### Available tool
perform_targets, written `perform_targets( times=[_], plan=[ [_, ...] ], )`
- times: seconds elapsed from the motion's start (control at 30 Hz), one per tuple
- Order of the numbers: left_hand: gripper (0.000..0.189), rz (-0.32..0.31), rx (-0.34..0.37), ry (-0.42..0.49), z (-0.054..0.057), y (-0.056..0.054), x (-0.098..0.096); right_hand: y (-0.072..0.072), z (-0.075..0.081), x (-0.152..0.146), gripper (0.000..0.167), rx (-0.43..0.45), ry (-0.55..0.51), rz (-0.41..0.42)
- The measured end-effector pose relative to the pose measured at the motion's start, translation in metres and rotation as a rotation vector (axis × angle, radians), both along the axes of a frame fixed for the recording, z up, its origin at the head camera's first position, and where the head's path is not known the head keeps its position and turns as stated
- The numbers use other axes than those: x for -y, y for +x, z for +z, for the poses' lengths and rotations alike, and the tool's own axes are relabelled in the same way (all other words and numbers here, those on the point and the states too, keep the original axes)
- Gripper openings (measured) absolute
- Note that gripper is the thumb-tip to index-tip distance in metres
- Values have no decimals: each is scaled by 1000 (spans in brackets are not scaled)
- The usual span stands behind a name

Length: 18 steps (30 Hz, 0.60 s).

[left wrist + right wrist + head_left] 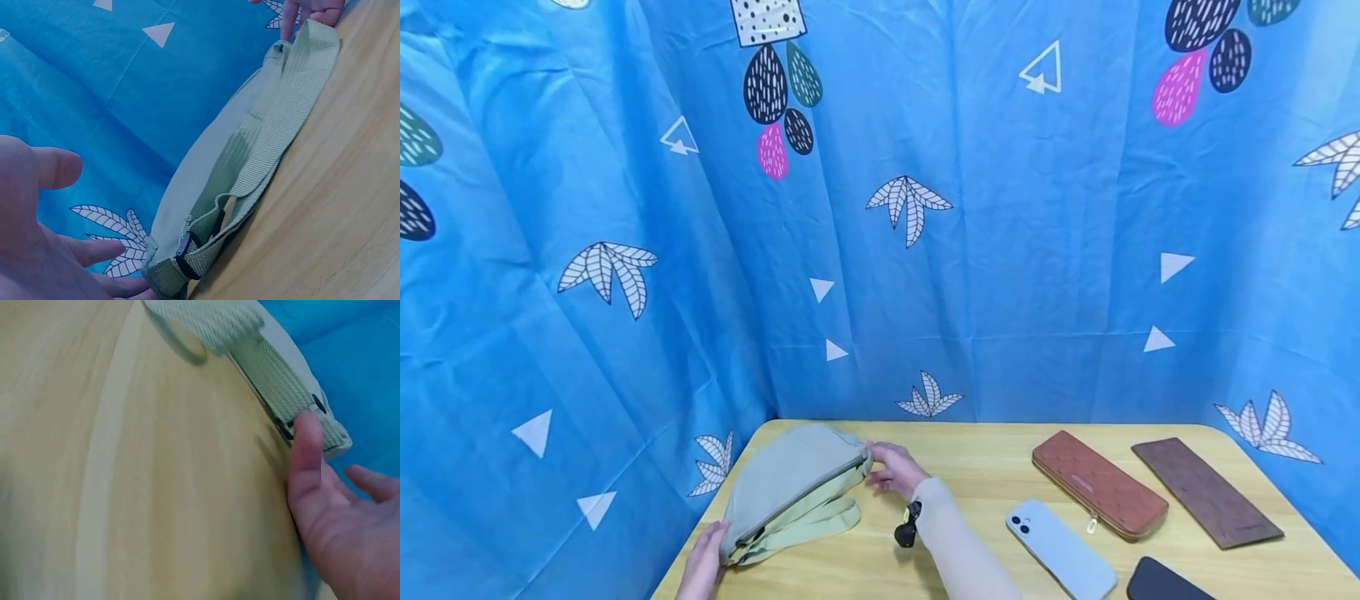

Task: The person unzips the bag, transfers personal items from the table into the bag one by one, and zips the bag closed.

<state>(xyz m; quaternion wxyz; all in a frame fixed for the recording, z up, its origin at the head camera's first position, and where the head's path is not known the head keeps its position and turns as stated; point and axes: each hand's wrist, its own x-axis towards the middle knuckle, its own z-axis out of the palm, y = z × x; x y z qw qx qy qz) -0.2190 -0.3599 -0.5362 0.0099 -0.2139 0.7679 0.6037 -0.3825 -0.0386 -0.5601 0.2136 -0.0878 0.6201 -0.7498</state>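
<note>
A grey-green waist bag (797,479) with a light green webbing strap (812,525) lies at the left of the table. At its near left end, my left hand (702,557) touches the bag with its fingertips. In the left wrist view the thumb (59,167) stands apart from the bag, close to a black strap buckle (186,255). My right hand (897,469) is at the bag's far right end. Its thumb (307,434) lies against the strap end by a small dark buckle, with the fingers spread beside the corner.
On the right of the wooden table (970,467) lie a brown zip wallet (1097,483), a flat dark brown case (1206,492), a light blue phone (1060,546) and a black object (1165,581) at the near edge. A blue patterned curtain (1037,208) hangs behind and to the left.
</note>
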Motion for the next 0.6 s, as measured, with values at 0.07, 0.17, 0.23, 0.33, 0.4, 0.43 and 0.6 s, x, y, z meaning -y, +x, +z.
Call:
perform_targets(
  times=[0.07, 0.17, 0.23, 0.33, 0.4, 0.43, 0.6],
  plan=[
    [87, 3, -19, 8, 0, -1, 1, 0, 6, 0, 67, -26, 66, -69],
    [83, 19, -57, 40, -1, -1, 0, -3, 13, 4, 74, -46, 167, -162],
    [80, 25, -82, 83, -2, 0, -1, -5, 13, 7, 75, -58, 191, -172],
    [78, 30, -104, 162, -3, 1, -3, -6, 11, 10, 73, -50, 168, -140],
    [78, 31, -112, 208, -4, 1, -4, -5, 9, 11, 72, -40, 157, -123],
    [77, 35, -115, 220, -5, 2, -5, -4, 8, 11, 72, -41, 155, -118],
    [81, 45, -91, 247, -4, 4, -3, -2, 5, 13, 70, -38, 160, -107]
  ],
)
